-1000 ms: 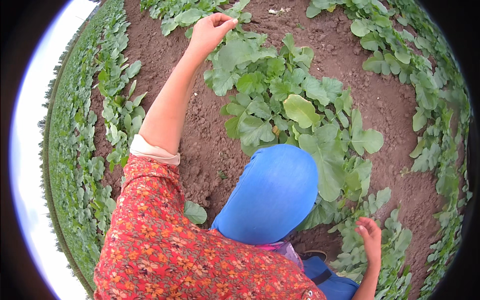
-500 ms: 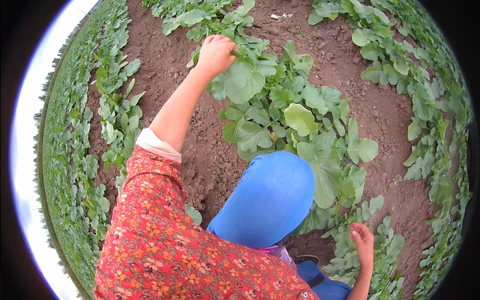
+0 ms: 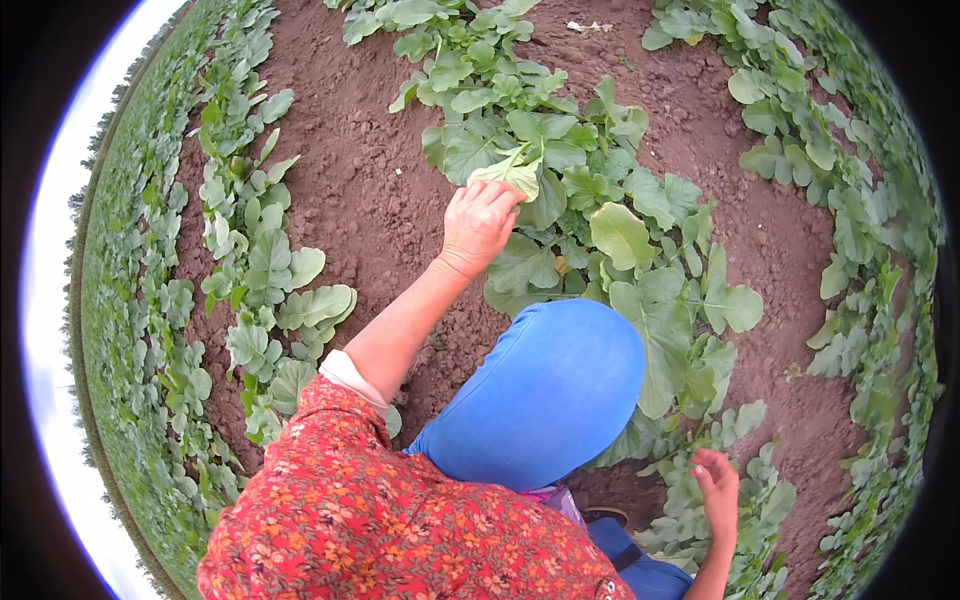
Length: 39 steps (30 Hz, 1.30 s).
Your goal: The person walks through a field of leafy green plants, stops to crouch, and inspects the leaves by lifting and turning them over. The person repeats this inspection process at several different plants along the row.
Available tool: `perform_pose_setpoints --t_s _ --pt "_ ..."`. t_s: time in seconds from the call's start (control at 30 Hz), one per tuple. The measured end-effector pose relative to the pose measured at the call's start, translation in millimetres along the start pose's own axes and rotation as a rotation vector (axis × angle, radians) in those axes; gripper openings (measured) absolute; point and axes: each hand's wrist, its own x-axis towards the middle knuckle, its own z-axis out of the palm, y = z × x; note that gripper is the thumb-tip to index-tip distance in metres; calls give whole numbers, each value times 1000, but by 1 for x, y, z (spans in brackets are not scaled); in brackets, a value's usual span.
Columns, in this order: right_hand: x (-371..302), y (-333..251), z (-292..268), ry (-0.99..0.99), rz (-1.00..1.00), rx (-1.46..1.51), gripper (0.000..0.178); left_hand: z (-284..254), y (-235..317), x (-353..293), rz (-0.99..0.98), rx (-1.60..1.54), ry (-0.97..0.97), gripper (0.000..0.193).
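Note:
My left hand (image 3: 480, 225) is closed on a green leaf (image 3: 513, 175), its pale underside turned up, over the left side of the middle row of leafy plants (image 3: 545, 130). The fingertips pinch the leaf's near part; whether it is still joined to a plant I cannot tell. At the lower right, my right hand (image 3: 717, 488) hovers over the foliage beside my leg, fingers loosely bent and apart, with nothing seen in it. A large yellowish-green leaf (image 3: 620, 236) stands among the plants just beyond my bent knee (image 3: 560, 370) in blue trousers.
Brown, crumbly soil (image 3: 335, 130) runs between the rows. Another row of leafy plants (image 3: 265, 260) lies to the left, and one more (image 3: 790, 130) curves down the right. My knee presses close to the middle row, and a small pale scrap (image 3: 588, 27) lies on the far soil.
My left hand has come nearer and to the right, and a leaf with its pale underside up now shows in its fingers. The right hand has hardly moved.

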Motion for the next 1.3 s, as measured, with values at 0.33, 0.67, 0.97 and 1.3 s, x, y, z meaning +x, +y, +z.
perform_pose_setpoints --t_s 0.33,0.67,0.97,1.3 --pt "-6 -9 5 20 -51 -140 32 -18 2 -19 -24 60 -106 53" --pt "-50 -65 3 19 -287 -817 45 -39 19 22 100 49 6 53" --pt "-101 -56 18 21 -523 -862 20 -116 188 134 474 -520 -89 31" --pt "-236 108 -142 1224 158 -298 15 -68 335 102 808 -521 -707 36"
